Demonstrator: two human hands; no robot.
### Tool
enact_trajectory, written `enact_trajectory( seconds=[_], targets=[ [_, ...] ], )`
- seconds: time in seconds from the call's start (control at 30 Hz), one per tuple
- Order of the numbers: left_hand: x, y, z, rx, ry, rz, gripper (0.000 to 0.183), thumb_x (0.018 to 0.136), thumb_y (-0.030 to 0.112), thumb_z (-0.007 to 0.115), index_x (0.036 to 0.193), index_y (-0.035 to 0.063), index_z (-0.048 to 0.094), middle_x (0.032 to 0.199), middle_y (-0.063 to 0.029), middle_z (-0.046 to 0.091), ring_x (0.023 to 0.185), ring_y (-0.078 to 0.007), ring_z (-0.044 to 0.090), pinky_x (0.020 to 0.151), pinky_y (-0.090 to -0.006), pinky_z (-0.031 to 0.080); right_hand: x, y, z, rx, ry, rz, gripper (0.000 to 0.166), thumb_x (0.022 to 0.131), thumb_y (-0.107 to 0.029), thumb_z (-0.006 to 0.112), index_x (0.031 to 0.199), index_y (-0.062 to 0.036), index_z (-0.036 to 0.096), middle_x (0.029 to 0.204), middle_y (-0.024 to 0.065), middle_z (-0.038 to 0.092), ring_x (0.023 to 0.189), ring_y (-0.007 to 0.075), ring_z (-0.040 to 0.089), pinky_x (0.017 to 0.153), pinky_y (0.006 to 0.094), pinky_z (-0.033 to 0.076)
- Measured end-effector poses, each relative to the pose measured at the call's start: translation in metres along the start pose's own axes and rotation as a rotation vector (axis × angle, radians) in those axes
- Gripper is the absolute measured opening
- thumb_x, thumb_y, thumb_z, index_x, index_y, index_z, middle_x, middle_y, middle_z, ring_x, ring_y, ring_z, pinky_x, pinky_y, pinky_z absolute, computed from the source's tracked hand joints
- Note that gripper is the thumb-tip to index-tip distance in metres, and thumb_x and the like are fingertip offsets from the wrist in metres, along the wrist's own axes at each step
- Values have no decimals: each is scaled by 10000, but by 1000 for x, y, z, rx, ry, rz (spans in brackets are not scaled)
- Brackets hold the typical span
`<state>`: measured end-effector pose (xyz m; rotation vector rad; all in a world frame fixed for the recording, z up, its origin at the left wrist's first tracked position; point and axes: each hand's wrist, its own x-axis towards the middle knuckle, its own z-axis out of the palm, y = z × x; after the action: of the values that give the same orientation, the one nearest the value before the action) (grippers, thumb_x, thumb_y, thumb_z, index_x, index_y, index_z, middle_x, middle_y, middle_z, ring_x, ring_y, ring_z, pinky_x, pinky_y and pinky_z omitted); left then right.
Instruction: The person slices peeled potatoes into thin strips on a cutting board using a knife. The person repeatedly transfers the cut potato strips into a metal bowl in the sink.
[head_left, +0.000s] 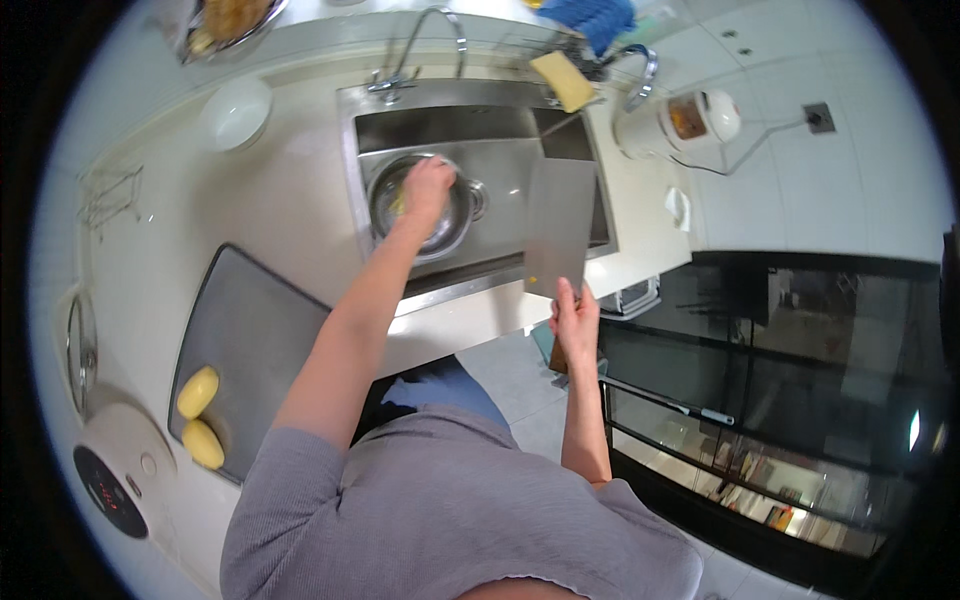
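Observation:
My left hand (430, 184) is over a round metal bowl (444, 234) standing in the left part of the stainless steel sink (499, 161). A few pale yellow pieces (397, 201) show in the bowl beside the hand; the fingertips point down and away, so what they hold is hidden. My right hand (576, 322) grips the wooden handle of a cleaver (561, 214). Its broad blade points away from me over the sink's right side, with a small yellow bit stuck near the handle. Two peeled potatoes (198, 392) lie on a grey cutting board (259, 352) at my left.
Behind the sink rises a chrome faucet (461, 45). A yellow sponge (564, 81) sits at the back right, near a white appliance (637, 131). On the left counter are a white bowl (236, 116), a rice cooker (131, 442) and a glass lid (81, 352). A dark glass-fronted cabinet (795, 360) stands right.

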<state>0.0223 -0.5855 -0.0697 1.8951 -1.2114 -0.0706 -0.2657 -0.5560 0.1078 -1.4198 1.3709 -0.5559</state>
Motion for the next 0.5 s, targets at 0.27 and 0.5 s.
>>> enact_trajectory(
  seconds=[0.27, 0.5],
  targets=[
    [-66, 24, -86, 196, -210, 59, 611, 865, 252, 709, 1440, 290, 505, 1611, -98, 294, 1499, -406, 162, 1153, -711, 41, -5, 7, 10, -59, -54, -14, 248, 1017, -293, 578, 991, -48, 607, 627, -48, 475, 512, 40, 418, 453, 240, 340],
    [-234, -61, -319, 888, 92, -375, 693, 897, 420, 649, 1521, 267, 386, 1580, -84, 342, 1486, -388, 203, 1155, -673, 104, -15, 19, 64, -257, -217, -129, 285, 999, -300, 600, 1067, -29, 653, 705, 67, 637, 623, 142, 566, 593, 312, 463]
  ],
)
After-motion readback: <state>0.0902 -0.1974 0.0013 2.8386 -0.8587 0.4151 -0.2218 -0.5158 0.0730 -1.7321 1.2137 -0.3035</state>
